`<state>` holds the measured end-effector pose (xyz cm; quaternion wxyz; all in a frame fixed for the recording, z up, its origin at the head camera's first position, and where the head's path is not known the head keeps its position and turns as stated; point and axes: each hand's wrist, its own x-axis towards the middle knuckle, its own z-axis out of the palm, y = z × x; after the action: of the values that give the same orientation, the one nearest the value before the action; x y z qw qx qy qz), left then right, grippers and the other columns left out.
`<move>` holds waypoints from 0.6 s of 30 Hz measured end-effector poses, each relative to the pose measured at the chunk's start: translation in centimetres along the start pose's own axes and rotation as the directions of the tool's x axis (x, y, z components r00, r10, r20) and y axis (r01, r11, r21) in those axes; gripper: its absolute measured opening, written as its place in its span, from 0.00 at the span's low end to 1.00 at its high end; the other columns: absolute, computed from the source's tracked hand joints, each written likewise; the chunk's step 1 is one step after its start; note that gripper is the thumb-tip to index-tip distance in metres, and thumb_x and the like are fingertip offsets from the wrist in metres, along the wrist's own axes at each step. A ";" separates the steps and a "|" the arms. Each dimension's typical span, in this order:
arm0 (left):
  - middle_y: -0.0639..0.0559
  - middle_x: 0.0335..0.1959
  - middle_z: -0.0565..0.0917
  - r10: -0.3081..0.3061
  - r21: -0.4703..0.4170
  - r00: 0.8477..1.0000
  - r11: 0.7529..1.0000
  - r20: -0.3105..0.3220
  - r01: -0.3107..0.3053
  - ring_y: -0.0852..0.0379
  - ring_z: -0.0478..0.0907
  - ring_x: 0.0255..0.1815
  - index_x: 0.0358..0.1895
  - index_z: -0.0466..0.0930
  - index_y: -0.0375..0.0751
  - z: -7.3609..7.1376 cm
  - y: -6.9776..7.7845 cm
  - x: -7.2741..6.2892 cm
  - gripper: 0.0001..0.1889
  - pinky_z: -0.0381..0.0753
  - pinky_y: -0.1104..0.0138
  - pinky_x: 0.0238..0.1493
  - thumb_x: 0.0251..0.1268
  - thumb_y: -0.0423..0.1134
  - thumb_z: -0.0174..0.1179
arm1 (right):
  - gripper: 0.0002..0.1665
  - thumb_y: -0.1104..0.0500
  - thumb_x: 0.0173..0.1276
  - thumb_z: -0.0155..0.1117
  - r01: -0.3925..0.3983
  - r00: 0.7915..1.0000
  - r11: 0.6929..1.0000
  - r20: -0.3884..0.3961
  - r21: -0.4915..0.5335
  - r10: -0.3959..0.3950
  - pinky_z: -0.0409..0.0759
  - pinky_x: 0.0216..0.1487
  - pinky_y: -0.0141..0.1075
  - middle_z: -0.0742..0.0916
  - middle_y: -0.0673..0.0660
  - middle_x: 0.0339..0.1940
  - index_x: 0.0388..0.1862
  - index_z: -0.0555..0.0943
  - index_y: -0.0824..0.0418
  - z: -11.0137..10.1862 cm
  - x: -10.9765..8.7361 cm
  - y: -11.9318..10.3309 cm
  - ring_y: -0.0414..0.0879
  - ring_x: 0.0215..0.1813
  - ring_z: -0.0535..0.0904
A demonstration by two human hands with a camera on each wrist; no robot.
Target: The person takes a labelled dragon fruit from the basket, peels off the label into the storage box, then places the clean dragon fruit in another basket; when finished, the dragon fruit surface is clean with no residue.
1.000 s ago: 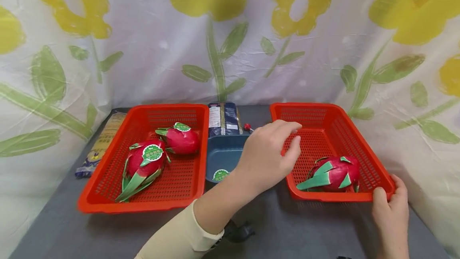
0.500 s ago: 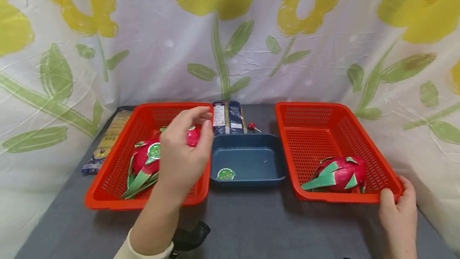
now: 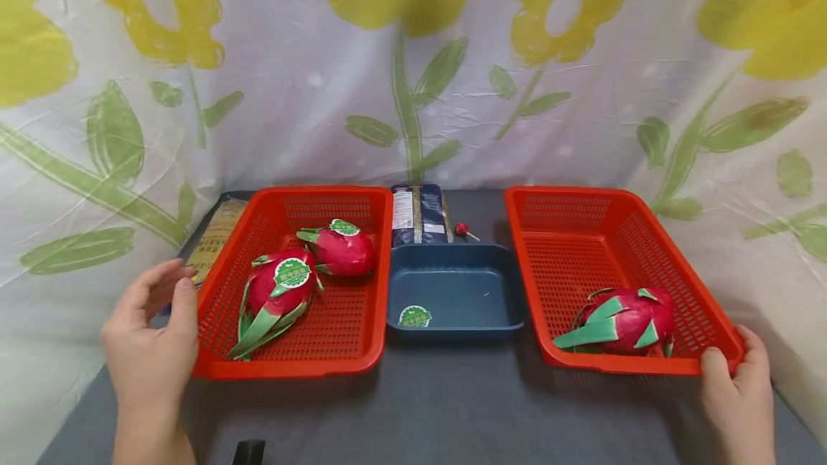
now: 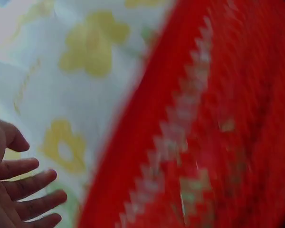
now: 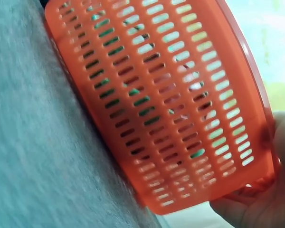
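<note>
My left hand [image 3: 151, 343] is held beside the left wall of a red plastic basket [image 3: 291, 370], fingers apart and thumb toward the rim. In the left wrist view its spread fingers [image 4: 35, 185] hold nothing. Two dragon fruits, one nearer [image 3: 263, 294] and one farther [image 3: 345, 258], lie in that basket, both with green stickers. At the right, my right hand [image 3: 739, 386] grips the near right corner of a second red basket [image 3: 620, 363], thumb over the rim. One dragon fruit [image 3: 636, 321] lies inside it, near the front wall.
Between the baskets stands a dark blue rectangular dish [image 3: 455, 296] with a green sticker in it. Behind it are a dark blue packet [image 3: 420, 214] and a red lollipop [image 3: 461, 229]. A long yellowish packet [image 3: 216, 239] lies left of the left basket. A floral cloth [image 3: 304, 135] hangs behind.
My left hand has swept left from over the right basket, across the left one, to its outer left side. My right hand keeps its hold on the right basket's corner. The view shifted slightly.
</note>
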<state>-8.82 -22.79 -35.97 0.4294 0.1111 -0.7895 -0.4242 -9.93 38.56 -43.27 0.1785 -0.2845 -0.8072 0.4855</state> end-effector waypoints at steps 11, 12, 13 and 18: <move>0.37 0.64 0.79 -0.355 0.339 0.912 0.900 0.205 0.274 0.43 0.76 0.60 0.73 0.72 0.41 -1.0 -6.9 -1.2 0.28 0.73 0.65 0.52 0.74 0.48 0.57 | 0.34 0.61 0.78 0.45 0.231 0.968 0.972 0.110 -0.052 -0.224 0.65 0.41 0.17 0.72 0.65 0.58 0.78 0.52 0.70 -0.3 0.1 0.9 0.24 0.41 0.68; 0.39 0.62 0.81 -0.359 0.328 0.913 0.901 0.192 0.285 0.49 0.77 0.57 0.72 0.74 0.42 -0.9 -7.0 -1.2 0.27 0.71 0.70 0.49 0.73 0.48 0.58 | 0.34 0.62 0.78 0.44 0.229 0.969 0.972 0.110 -0.055 -0.222 0.65 0.40 0.17 0.72 0.65 0.58 0.78 0.52 0.70 -0.3 0.1 0.9 0.24 0.41 0.68; 0.40 0.61 0.82 -0.354 0.317 0.919 0.904 0.174 0.288 0.56 0.77 0.53 0.70 0.76 0.44 -0.7 -7.1 -1.3 0.25 0.68 0.74 0.44 0.73 0.47 0.58 | 0.34 0.62 0.78 0.44 0.228 0.969 0.972 0.110 -0.059 -0.221 0.66 0.40 0.17 0.71 0.65 0.58 0.78 0.52 0.71 -0.2 0.1 0.9 0.24 0.41 0.68; 0.49 0.53 0.84 -0.387 0.226 0.914 0.907 0.122 0.355 0.74 0.72 0.39 0.65 0.81 0.46 0.2 -7.1 -1.2 0.21 0.69 0.82 0.37 0.73 0.46 0.59 | 0.32 0.63 0.77 0.45 0.254 0.964 0.965 0.101 -0.064 -0.247 0.67 0.39 0.17 0.72 0.64 0.58 0.76 0.54 0.70 0.0 0.2 0.4 0.26 0.40 0.69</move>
<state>-9.60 -26.39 -42.17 0.2608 0.2666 -0.8249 -0.4248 -10.00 38.86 -43.67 0.1900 -0.1639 -0.8621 0.4403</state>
